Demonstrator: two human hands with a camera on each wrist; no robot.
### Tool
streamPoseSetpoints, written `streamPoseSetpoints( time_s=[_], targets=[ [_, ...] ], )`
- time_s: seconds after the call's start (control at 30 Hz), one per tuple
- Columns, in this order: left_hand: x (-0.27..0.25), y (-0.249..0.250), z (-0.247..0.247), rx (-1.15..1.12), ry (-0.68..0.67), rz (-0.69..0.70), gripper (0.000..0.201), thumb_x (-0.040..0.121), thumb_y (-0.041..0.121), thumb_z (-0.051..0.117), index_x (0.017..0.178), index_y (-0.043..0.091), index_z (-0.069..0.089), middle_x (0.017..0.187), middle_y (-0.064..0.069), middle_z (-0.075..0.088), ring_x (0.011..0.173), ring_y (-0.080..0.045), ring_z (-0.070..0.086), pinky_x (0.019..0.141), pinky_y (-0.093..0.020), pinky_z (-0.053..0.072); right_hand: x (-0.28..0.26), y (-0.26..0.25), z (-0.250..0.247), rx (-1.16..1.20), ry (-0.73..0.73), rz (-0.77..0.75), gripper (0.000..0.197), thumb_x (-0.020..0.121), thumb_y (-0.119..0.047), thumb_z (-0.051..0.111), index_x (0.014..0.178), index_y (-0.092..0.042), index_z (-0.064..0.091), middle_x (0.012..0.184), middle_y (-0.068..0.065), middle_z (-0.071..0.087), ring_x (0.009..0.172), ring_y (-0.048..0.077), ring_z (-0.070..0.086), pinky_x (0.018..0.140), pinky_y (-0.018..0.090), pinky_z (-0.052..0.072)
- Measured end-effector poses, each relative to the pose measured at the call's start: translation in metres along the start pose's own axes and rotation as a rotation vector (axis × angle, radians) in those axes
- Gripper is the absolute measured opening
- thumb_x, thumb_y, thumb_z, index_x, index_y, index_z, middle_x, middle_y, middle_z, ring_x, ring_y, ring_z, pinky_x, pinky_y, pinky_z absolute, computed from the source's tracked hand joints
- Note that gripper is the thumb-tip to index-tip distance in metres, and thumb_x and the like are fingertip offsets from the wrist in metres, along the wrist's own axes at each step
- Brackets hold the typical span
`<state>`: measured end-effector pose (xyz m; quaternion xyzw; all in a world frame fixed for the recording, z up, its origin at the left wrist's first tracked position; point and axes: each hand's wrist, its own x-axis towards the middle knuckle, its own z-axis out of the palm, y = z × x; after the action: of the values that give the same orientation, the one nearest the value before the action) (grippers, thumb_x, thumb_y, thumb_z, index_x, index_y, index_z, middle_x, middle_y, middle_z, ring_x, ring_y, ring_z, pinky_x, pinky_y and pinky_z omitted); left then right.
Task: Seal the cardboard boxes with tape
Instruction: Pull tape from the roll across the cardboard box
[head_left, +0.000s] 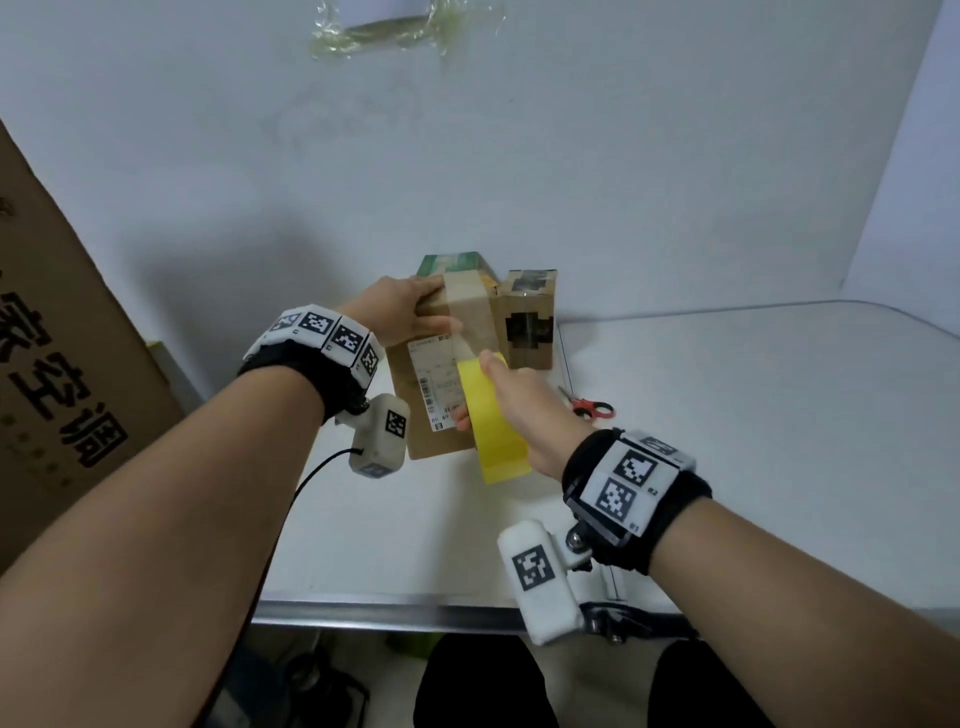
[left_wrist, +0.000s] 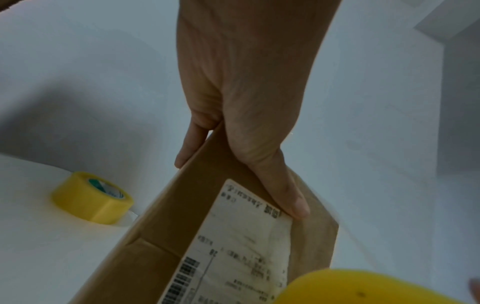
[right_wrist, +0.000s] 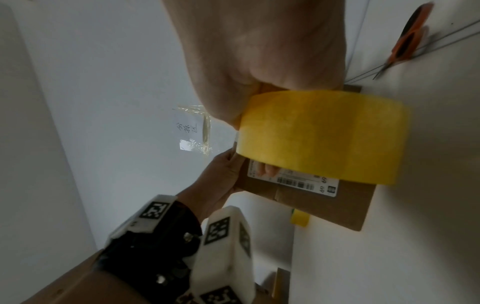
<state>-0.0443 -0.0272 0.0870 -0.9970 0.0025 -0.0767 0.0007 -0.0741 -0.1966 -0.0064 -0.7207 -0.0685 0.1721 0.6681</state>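
A brown cardboard box (head_left: 423, 379) with a white shipping label lies on the white table (head_left: 727, 415). My left hand (head_left: 413, 317) grips its far left corner, thumb (left_wrist: 291, 197) on top and fingers down the side. My right hand (head_left: 522, 410) holds a yellow tape roll (head_left: 493, 421) over the box's near right part. A clear strip of tape (head_left: 470, 317) runs from the roll along the box top towards the far end. In the right wrist view the tape roll (right_wrist: 322, 137) hides most of the label.
A smaller cardboard box (head_left: 530, 322) and a green carton (head_left: 452, 262) stand against the wall behind. Red-handled scissors (head_left: 592, 408) lie to the right. A second yellow tape roll (left_wrist: 91, 198) sits left of the box. A large printed carton (head_left: 62, 364) leans at far left.
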Motion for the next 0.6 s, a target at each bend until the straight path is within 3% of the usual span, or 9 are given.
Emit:
streamPoseSetpoints(
  time_s=[0.07, 0.2, 0.3, 0.37, 0.4, 0.5, 0.6],
  targets=[
    [0.000, 0.000, -0.002, 0.005, -0.010, 0.012, 0.078, 0.086, 0.064, 0.052, 0.148, 0.017, 0.035, 0.134, -0.010, 0.055, 0.115, -0.028, 0.054, 0.089, -0.033, 0.042, 0.021, 0.014, 0.000, -0.006, -0.008, 0.020, 0.113, 0.052, -0.088, 0.040, 0.138, -0.016, 0.050, 0.130, 0.011, 0.062, 0.118, 0.032, 0.059, 0.104, 0.050, 0.046],
    [-0.002, -0.005, -0.009, 0.010, -0.093, -0.018, 0.089, 0.085, 0.069, 0.050, 0.155, 0.024, 0.019, 0.153, -0.006, 0.038, 0.133, -0.028, 0.043, 0.107, -0.038, 0.034, 0.036, 0.018, 0.001, 0.012, -0.068, 0.055, 0.115, 0.053, -0.084, 0.044, 0.146, -0.017, 0.040, 0.144, 0.012, 0.051, 0.131, 0.032, 0.049, 0.110, 0.051, 0.039],
    [0.000, -0.004, -0.020, -0.045, -0.186, -0.035, 0.093, 0.084, 0.061, 0.059, 0.156, 0.024, 0.013, 0.156, -0.002, 0.032, 0.136, -0.024, 0.039, 0.108, -0.032, 0.031, 0.010, 0.001, 0.002, 0.017, -0.066, 0.125, 0.098, 0.076, -0.078, 0.047, 0.150, -0.015, 0.035, 0.154, 0.012, 0.039, 0.139, 0.031, 0.039, 0.115, 0.052, 0.031],
    [0.004, -0.002, -0.022, -0.187, -0.276, -0.054, 0.094, 0.085, 0.048, 0.068, 0.156, 0.023, 0.012, 0.157, -0.001, 0.029, 0.132, -0.020, 0.041, 0.098, -0.024, 0.040, 0.009, 0.005, 0.000, 0.035, -0.047, 0.163, 0.083, 0.089, -0.068, 0.046, 0.152, -0.015, 0.031, 0.155, 0.009, 0.036, 0.142, 0.030, 0.035, 0.118, 0.050, 0.028],
    [0.004, 0.000, -0.022, -0.276, -0.317, -0.072, 0.094, 0.085, 0.040, 0.071, 0.155, 0.024, 0.011, 0.158, -0.001, 0.025, 0.132, -0.020, 0.040, 0.096, -0.024, 0.043, 0.014, 0.009, 0.000, 0.051, -0.054, 0.169, 0.086, 0.086, -0.070, 0.048, 0.151, -0.015, 0.032, 0.155, 0.010, 0.037, 0.142, 0.030, 0.036, 0.117, 0.051, 0.028],
    [0.009, 0.001, -0.019, -0.327, -0.358, -0.089, 0.102, 0.079, 0.037, 0.074, 0.155, 0.026, 0.007, 0.160, -0.004, 0.013, 0.139, -0.025, 0.029, 0.108, -0.036, 0.037, 0.046, 0.029, 0.001, 0.071, -0.098, 0.184, 0.120, 0.056, -0.087, 0.056, 0.150, -0.017, 0.032, 0.153, 0.014, 0.039, 0.140, 0.034, 0.038, 0.114, 0.058, 0.030],
    [0.009, 0.004, -0.023, -0.385, -0.384, -0.093, 0.095, 0.075, 0.025, 0.066, 0.154, 0.027, 0.013, 0.154, -0.005, 0.021, 0.129, -0.025, 0.037, 0.101, -0.037, 0.044, 0.055, 0.032, 0.001, 0.042, -0.094, 0.182, 0.112, 0.062, -0.080, 0.052, 0.152, -0.016, 0.030, 0.153, 0.015, 0.039, 0.140, 0.035, 0.038, 0.114, 0.058, 0.030]
  ],
)
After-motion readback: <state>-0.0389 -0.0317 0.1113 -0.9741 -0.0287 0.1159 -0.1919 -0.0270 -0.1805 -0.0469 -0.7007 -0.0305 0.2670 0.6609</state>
